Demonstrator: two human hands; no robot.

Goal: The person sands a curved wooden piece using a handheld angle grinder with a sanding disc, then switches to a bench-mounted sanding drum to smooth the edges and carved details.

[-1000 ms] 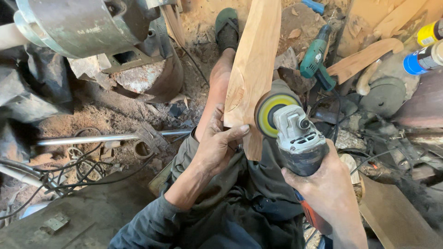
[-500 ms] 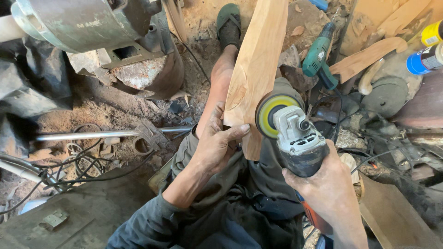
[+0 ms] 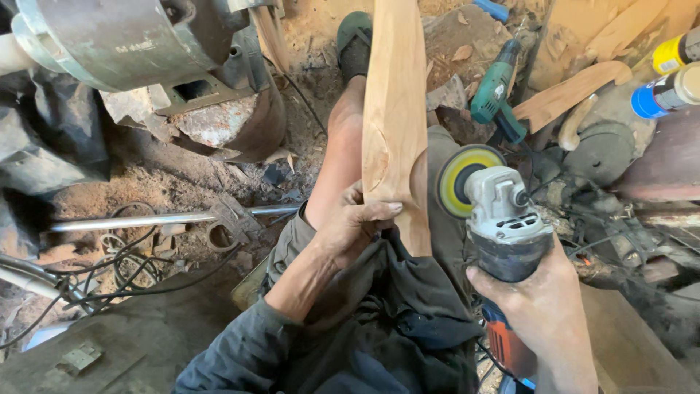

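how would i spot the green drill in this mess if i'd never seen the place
Start at the long pale wooden piece that the left hand grips over the person's legs. Just right of its upper half, above the angle grinder in the right hand, lies the drill on the dusty floor. It is the only teal-green tool there, among wood offcuts.

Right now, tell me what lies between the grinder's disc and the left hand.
In the head view, only the wooden plank lies between the disc and the left hand.
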